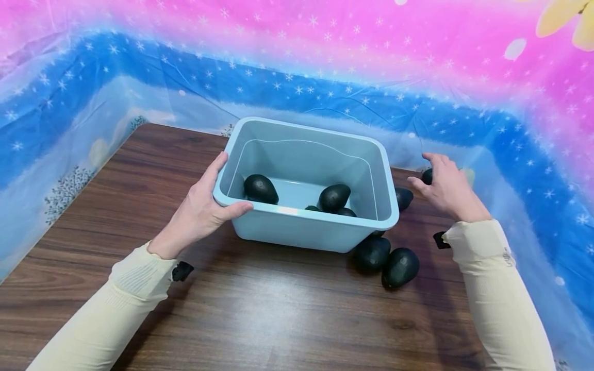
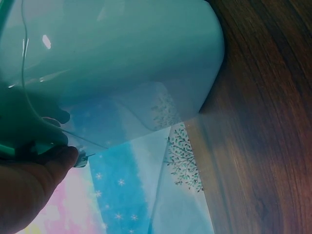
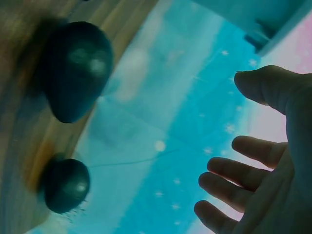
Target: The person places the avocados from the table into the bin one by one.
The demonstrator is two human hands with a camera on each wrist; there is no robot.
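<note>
A grey-blue plastic bin (image 1: pixel 306 232) stands on the table, and several dark avocados lie inside; one avocado (image 1: pixel 261 189) is at its left end and another avocado (image 1: pixel 334 198) nearer the right. My left hand (image 1: pixel 197 211) grips the bin's left rim, thumb over the near edge; the left wrist view shows the thumb (image 2: pixel 61 165) against the rim. To the right of the bin, my right hand (image 1: pixel 447 188) has its fingers spread and holds nothing. Past its thumb an avocado (image 1: pixel 427 176) partly shows. In the right wrist view two avocados, a nearer one (image 3: pixel 80 70) and a farther one (image 3: pixel 67 185), lie apart from the fingers.
Two avocados, one (image 1: pixel 373 254) beside another (image 1: pixel 400 267), lie by the bin's near right corner. A further avocado (image 1: pixel 403 198) is partly hidden behind its right wall. The brown wooden table (image 1: pixel 260 309) ends at a patterned cloth (image 1: pixel 287 87) hanging around the back and sides.
</note>
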